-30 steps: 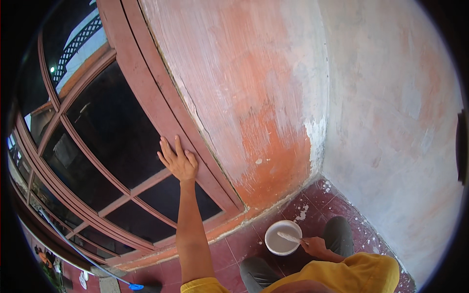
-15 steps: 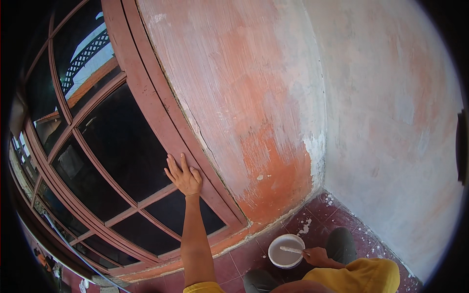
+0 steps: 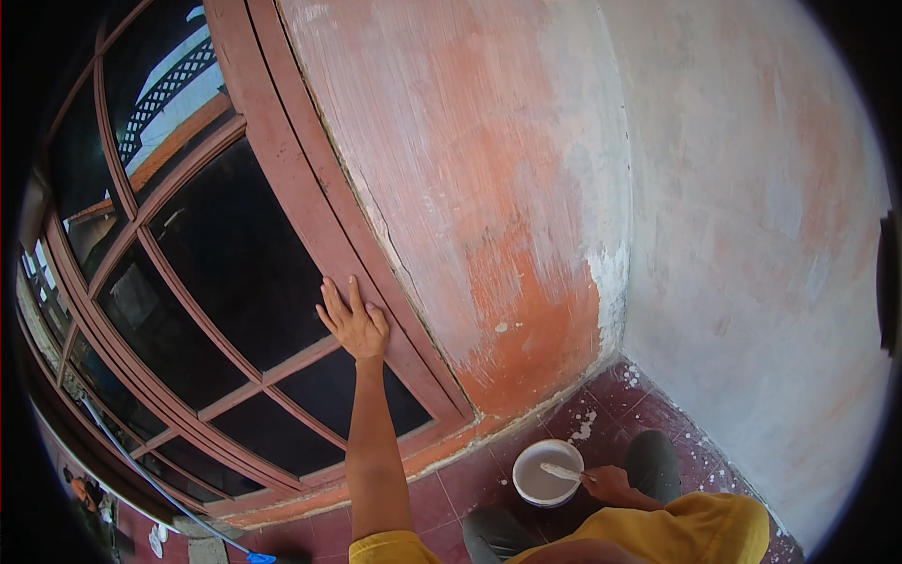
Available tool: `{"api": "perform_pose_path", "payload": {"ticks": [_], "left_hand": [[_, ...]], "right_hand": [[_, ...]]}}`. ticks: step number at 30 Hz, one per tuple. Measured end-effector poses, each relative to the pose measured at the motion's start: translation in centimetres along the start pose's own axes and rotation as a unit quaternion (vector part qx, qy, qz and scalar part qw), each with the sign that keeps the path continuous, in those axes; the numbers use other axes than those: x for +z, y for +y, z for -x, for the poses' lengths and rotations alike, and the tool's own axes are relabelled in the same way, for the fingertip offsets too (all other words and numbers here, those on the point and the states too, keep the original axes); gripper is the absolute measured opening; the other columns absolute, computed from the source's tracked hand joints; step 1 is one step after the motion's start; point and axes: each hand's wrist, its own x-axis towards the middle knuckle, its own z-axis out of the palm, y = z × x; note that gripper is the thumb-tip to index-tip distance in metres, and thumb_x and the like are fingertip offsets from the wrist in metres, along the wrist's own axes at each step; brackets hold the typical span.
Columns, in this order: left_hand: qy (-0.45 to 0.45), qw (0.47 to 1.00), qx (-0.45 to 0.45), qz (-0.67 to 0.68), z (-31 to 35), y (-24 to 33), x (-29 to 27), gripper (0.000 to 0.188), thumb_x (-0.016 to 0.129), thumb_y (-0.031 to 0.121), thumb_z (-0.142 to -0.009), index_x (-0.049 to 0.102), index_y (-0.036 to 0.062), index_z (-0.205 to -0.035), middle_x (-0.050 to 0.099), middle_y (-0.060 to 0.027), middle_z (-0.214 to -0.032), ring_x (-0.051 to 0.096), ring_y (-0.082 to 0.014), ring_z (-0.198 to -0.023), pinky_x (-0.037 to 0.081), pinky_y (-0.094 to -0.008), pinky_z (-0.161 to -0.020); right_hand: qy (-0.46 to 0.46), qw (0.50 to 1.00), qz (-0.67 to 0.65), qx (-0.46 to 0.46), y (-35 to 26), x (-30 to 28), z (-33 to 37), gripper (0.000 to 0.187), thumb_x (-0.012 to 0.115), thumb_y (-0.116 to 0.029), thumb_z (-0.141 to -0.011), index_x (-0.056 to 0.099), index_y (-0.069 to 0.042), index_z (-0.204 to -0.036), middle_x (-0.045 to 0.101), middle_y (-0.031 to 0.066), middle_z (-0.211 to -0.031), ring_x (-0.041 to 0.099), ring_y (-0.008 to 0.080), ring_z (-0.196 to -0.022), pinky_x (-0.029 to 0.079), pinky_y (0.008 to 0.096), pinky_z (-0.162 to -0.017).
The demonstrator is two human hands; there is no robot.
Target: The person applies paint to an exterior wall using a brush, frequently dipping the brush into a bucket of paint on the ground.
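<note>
My left hand [image 3: 359,324] lies against the reddish-brown window frame [image 3: 324,240], fingers spread, holding nothing. Low on the right, my right hand [image 3: 613,485] is closed around the handle end of a paintbrush [image 3: 562,472]. The brush is coated whitish and reaches over a white bucket [image 3: 518,460], which stands on the floor between my knees. Pale, thin-looking paint [image 3: 537,482] covers the bucket's bottom. Whether the brush tip touches the paint or only hangs above it, I cannot tell.
An orange wall [image 3: 531,291] streaked with white stands ahead, meeting a paler wall [image 3: 742,244] at a corner. White splashes mark the dark red tiles [image 3: 615,399]. Dark window panes [image 3: 240,254] fill the left. A blue object [image 3: 261,558] lies at the lower edge.
The brush has tilted, its tip now pointing up and left over the bucket. My left hand stays on the frame. The whole view has shifted slightly.
</note>
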Motion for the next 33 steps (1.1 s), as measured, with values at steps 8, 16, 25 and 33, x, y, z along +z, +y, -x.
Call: {"api": "perform_pose_path", "payload": {"ticks": [8,16,25,33], "left_hand": [[0.012,1.000,0.002,0.004,-0.1,-0.1,0.3,0.050,0.044,0.021,-0.079,0.049,0.0110,-0.129,0.028,-0.0192,-0.144,0.028,-0.0340,-0.133,0.018,-0.0533,-0.107],[0.007,1.000,0.000,0.014,0.0,0.3,-0.5,0.051,0.042,0.020,-0.082,0.047,0.0092,-0.131,0.028,-0.0196,-0.144,0.026,-0.0340,-0.134,0.017,-0.0536,-0.107],[0.038,0.999,0.011,0.020,0.3,0.1,0.3,0.051,0.045,0.022,-0.080,0.051,0.0118,-0.129,0.034,-0.0214,-0.141,0.033,-0.0347,-0.131,0.019,-0.0530,-0.106],[0.079,0.996,0.036,0.018,0.4,-0.9,2.1,0.050,0.048,0.030,-0.080,0.052,0.0175,-0.129,0.038,-0.0205,-0.138,0.038,-0.0351,-0.126,0.025,-0.0550,-0.102]], "right_hand": [[-0.005,1.000,0.009,0.006,0.0,0.2,0.0,0.029,0.054,-0.038,-0.085,0.069,-0.017,-0.098,0.066,0.0141,-0.079,0.063,0.0348,-0.073,0.049,0.0456,-0.066],[0.008,1.000,0.000,-0.002,0.4,0.2,1.8,0.026,0.054,-0.036,-0.085,0.069,-0.018,-0.097,0.066,0.0138,-0.080,0.063,0.0354,-0.073,0.049,0.0462,-0.065],[0.025,0.999,0.004,-0.024,1.9,1.3,0.5,0.029,0.050,-0.038,-0.087,0.068,-0.015,-0.090,0.065,0.0143,-0.082,0.062,0.0369,-0.077,0.049,0.0476,-0.067],[-0.019,0.999,0.011,0.040,1.0,-0.1,-0.1,0.035,0.048,-0.043,-0.089,0.067,-0.017,-0.101,0.066,0.0148,-0.085,0.062,0.0356,-0.079,0.049,0.0458,-0.069]]}}
